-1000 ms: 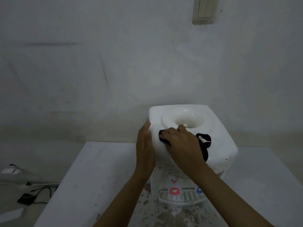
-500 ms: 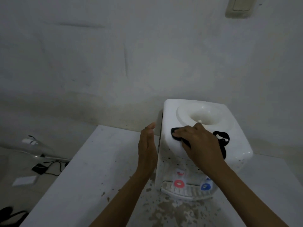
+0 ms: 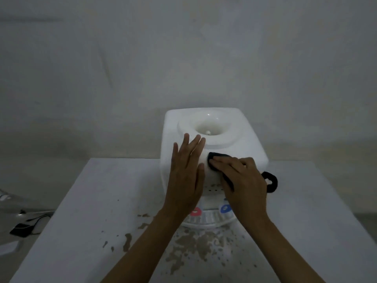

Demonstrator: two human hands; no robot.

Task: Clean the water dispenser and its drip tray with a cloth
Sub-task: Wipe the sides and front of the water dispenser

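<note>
Bare grey wall backs a white surface [image 3: 85, 201] with flaking patches. On it stands the water dispenser [image 3: 240, 144]. Left hand [image 3: 186, 172] lies flat on its top front, fingers straight. Right hand [image 3: 243, 180] presses a black cloth [image 3: 216, 156] there, hiding most of it. Drip tray [image 3: 208, 220] sits half-covered by the wrists. Open surface on both sides.

Left hand [image 3: 186, 172] lies flat, fingers straight; right hand [image 3: 242, 180] seemingly curled, both forearms extended.

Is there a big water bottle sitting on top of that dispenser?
No, the round well in the top of the water dispenser is open and bare, with only the hands and a black cloth near its front edge.
</note>
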